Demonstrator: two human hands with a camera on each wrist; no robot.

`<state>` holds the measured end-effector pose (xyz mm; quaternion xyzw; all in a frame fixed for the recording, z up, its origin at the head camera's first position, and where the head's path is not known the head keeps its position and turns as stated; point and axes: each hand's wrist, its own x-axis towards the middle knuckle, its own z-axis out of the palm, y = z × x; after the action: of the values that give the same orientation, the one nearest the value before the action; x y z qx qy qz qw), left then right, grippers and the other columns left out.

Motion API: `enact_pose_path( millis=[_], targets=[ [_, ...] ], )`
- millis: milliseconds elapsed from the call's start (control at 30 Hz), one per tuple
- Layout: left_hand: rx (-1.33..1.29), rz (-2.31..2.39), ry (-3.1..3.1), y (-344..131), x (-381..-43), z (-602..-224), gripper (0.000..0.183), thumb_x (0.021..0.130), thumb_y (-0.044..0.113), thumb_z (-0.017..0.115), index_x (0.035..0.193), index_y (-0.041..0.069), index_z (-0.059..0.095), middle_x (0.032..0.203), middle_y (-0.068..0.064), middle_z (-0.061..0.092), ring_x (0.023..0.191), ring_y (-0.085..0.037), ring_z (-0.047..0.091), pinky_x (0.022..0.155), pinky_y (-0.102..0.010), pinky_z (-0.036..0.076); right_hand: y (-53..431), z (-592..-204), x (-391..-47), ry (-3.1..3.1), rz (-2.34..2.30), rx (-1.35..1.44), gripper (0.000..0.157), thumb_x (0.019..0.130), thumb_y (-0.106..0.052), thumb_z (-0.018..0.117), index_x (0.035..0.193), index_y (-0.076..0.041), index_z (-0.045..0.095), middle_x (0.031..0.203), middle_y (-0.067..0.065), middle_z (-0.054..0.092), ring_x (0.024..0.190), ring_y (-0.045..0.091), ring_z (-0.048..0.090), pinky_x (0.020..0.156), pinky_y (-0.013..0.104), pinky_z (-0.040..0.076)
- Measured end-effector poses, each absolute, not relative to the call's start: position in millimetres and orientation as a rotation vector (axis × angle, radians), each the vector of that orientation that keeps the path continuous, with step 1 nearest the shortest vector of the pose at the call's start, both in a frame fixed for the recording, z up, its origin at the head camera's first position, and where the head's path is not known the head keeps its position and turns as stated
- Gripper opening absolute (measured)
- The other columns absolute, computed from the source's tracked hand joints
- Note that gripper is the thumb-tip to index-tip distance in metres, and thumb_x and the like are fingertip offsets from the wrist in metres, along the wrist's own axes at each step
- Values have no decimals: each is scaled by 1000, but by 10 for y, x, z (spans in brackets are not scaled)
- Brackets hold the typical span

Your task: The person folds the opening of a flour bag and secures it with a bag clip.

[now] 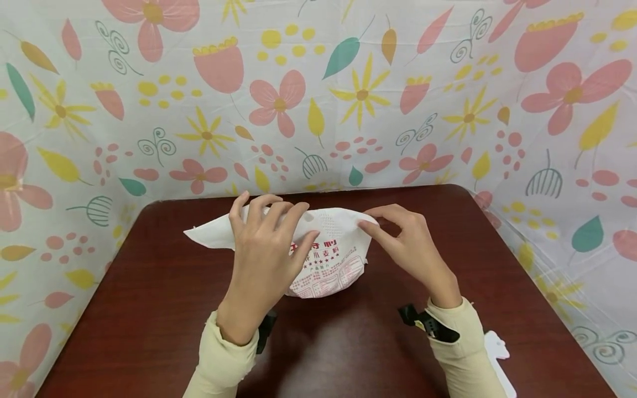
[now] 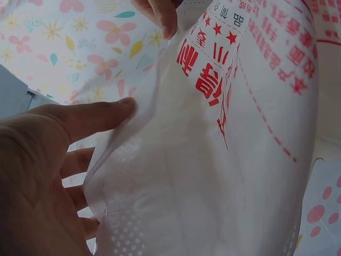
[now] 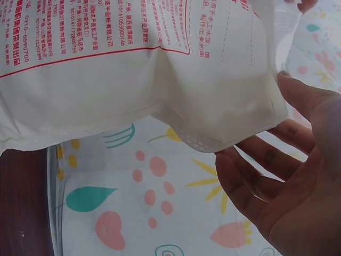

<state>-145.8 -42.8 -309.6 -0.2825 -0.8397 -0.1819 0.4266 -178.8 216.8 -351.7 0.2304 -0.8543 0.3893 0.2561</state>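
Cream sleeves (image 1: 224, 354) up close, and over the dark-red table (image 1: 144, 298) the wheat-flour bag (image 1: 328, 276) is pinched at one corner by the right hand (image 1: 413, 243), touched by the left hand (image 1: 261, 260), fingers spread, so probably best kept evenly taut.

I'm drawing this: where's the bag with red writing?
In the head view, the white bag is near the middle, over the far half of the table; the left hand overlaps its left side and the right hand pinches its right corner.
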Motion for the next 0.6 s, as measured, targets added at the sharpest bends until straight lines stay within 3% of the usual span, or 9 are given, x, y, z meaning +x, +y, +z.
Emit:
enact_pose_path(
  millis=[600],
  targets=[
    [-807,-473,-2049,-466,-1457,-3095,16,87,7,74,103,10,73,87,-2,70,96,-26,58,99,-54,32,2206,-3513,-1788,-2323,1104,694,15,89,-19,77,103,-22,77,100,-11,71,98,4,65,84,18,47]
  ],
)
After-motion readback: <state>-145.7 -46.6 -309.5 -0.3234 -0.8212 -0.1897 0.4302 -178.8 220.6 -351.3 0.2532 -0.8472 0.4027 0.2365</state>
